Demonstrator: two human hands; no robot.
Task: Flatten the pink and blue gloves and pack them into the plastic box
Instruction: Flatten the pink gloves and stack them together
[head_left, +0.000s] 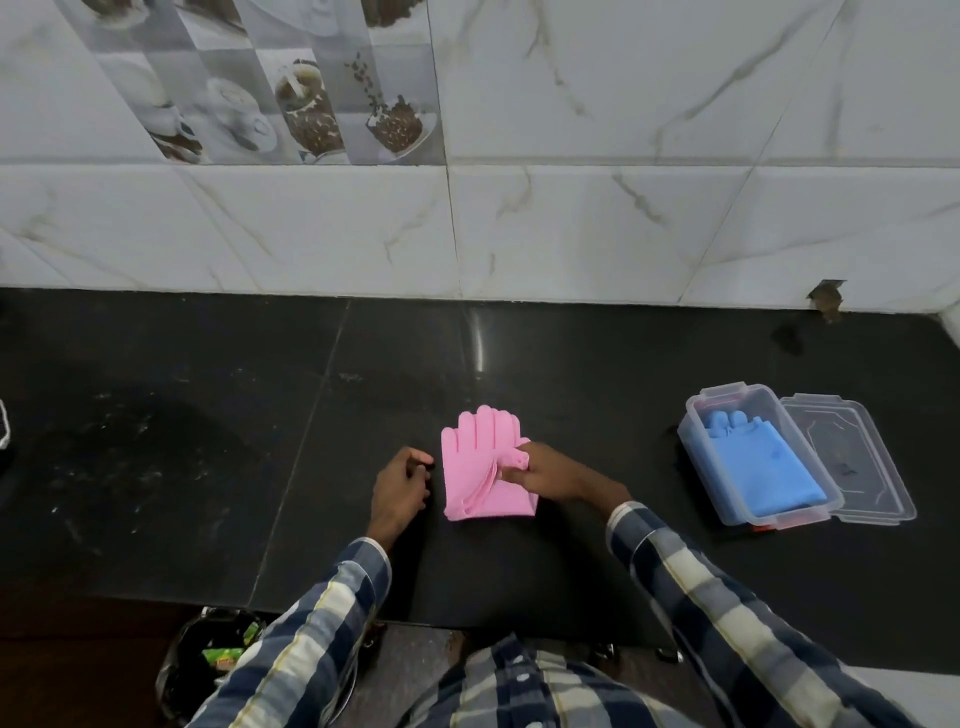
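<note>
The pink gloves (475, 457) lie stacked on the black counter, fingers pointing toward the wall. My right hand (540, 470) pinches a thumb flap of the top pink glove at its right edge. Just left of the gloves, my left hand (400, 486) rests on the counter with fingers curled, holding nothing. To the right stands the clear plastic box (698, 457), open, with the blue gloves (753, 467) lying flat inside it.
The box's clear lid (852, 462) lies on the counter right beside the box. A marble-tiled wall (571, 234) runs along the back of the black counter (208, 441). A black bin (208, 660) with wrappers stands below the counter's front edge at left.
</note>
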